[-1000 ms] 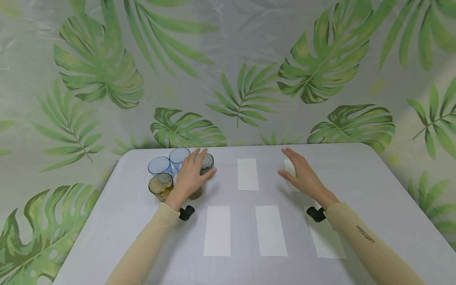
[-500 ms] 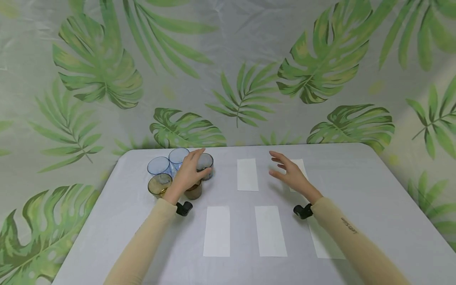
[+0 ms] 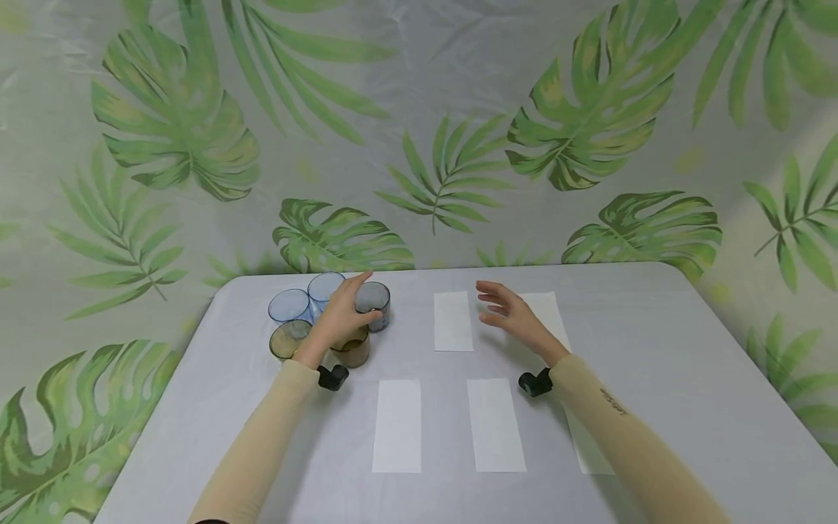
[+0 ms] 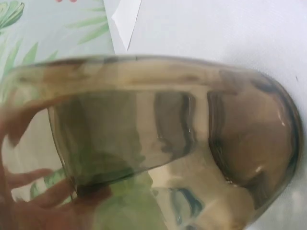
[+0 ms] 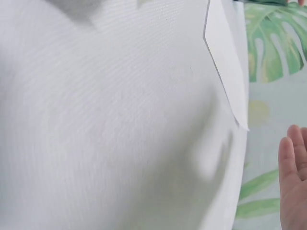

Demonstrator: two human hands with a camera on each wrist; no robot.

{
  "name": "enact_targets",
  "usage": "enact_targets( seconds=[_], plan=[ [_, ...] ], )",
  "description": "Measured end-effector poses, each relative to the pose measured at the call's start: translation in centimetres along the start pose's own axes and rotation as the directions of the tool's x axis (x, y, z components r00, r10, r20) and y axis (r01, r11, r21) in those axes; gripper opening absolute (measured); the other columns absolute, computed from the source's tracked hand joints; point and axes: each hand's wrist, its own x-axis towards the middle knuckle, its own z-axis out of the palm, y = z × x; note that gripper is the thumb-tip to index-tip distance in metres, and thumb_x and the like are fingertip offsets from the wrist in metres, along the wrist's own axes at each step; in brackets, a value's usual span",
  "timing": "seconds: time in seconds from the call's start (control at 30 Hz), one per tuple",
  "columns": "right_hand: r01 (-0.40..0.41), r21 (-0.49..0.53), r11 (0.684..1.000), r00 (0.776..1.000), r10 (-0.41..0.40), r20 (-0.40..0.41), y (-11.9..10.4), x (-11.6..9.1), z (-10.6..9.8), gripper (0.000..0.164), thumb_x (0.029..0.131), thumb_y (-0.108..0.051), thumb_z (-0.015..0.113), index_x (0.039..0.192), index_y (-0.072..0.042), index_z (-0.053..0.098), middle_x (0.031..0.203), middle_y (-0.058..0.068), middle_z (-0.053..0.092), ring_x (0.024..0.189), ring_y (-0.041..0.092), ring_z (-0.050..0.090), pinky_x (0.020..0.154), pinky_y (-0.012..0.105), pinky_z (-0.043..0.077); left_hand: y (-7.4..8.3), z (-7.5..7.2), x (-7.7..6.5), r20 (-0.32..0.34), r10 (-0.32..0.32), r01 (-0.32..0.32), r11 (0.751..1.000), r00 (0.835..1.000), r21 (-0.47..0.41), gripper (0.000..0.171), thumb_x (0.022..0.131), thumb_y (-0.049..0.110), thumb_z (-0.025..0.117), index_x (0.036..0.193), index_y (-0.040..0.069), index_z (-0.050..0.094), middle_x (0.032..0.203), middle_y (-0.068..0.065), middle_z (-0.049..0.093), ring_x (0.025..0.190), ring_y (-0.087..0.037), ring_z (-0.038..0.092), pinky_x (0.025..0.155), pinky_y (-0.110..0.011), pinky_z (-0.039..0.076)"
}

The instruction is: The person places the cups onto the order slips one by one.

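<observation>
My left hand (image 3: 339, 316) hovers among the drinking glasses at the back left, fingers extended and thumb out to the right. Just under its thumb stands a brown glass (image 3: 353, 351), with a grey glass (image 3: 375, 297) behind it. The brown glass (image 4: 240, 129) fills much of the left wrist view, and fingers show through its wall. Two blue glasses, one at the far left (image 3: 288, 304) and one behind (image 3: 324, 285), and an amber glass (image 3: 286, 340) stand left of this hand. My right hand (image 3: 516, 318) is in the air near a white paper rectangle (image 3: 548, 311), fingers loosely bent, holding nothing.
Other white paper rectangles lie on the white-covered table (image 3: 681, 364): one at back centre (image 3: 453, 322), one front left (image 3: 397, 426), one front centre (image 3: 496, 426). Another (image 3: 592, 451) is partly under the right sleeve. A leaf-patterned cloth (image 3: 445, 145) hangs behind the table.
My right hand has moved left, its fingers bending more, uncovering more of the back right paper. My left hand has shifted slightly left, and more of the brown and grey glasses shows.
</observation>
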Motion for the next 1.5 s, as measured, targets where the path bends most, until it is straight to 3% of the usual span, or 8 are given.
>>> enact_targets(
  seconds=[0.27,0.43,0.83,1.17,1.5],
  plan=[
    [-0.021,0.064,0.998,0.999,0.019,0.039,0.9,1.2,1.0,0.062,0.088,0.013,0.060,0.143,0.010,0.032,0.145,0.032,0.030,0.133,0.043,0.032,0.110,0.052,0.027,-0.2,-0.1,0.3,0.018,0.001,-0.001,1.000,1.000,0.002,0.081,0.085,0.016,0.074,0.151,0.006,0.027,0.149,-0.021,0.032,0.133,-0.040,0.033,0.103,-0.057,0.035],
    [-0.081,0.046,0.996,0.996,0.079,0.038,1.4,1.7,1.5,0.063,0.086,0.013,0.062,0.142,0.010,0.033,0.144,0.030,0.033,0.133,0.042,0.034,0.110,0.050,0.028,0.0,-0.1,0.4,0.025,-0.027,0.027,1.000,0.999,-0.003,0.081,0.085,0.015,0.074,0.151,0.007,0.028,0.146,-0.023,0.035,0.127,-0.040,0.039,0.098,-0.057,0.040],
    [-0.175,0.022,0.984,0.984,0.174,0.049,1.9,2.2,1.8,0.064,0.086,0.012,0.062,0.142,0.010,0.032,0.145,0.029,0.033,0.133,0.041,0.034,0.109,0.047,0.032,-0.1,0.1,0.6,0.021,-0.053,0.054,0.998,0.998,-0.034,0.079,0.084,0.015,0.075,0.148,0.003,0.030,0.142,-0.024,0.038,0.127,-0.040,0.041,0.097,-0.054,0.043],
    [-0.223,-0.104,0.969,0.971,0.231,0.066,1.6,2.3,2.3,0.066,0.083,0.009,0.067,0.141,0.010,0.035,0.144,0.028,0.036,0.133,0.040,0.034,0.110,0.046,0.030,0.6,0.3,0.8,0.005,0.003,-0.003,1.000,1.000,-0.002,0.077,0.084,0.017,0.076,0.146,0.002,0.034,0.141,-0.022,0.041,0.123,-0.040,0.045,0.097,-0.051,0.043],
    [-0.245,-0.186,0.952,0.962,0.262,0.073,1.7,2.5,2.5,0.068,0.080,0.011,0.068,0.141,0.006,0.038,0.145,0.023,0.038,0.134,0.035,0.034,0.111,0.042,0.029,2.9,0.6,1.1,-0.023,0.061,-0.062,0.998,0.998,-0.021,0.077,0.082,0.022,0.078,0.145,0.005,0.038,0.142,-0.017,0.043,0.123,-0.035,0.046,0.096,-0.047,0.045]
  ],
)
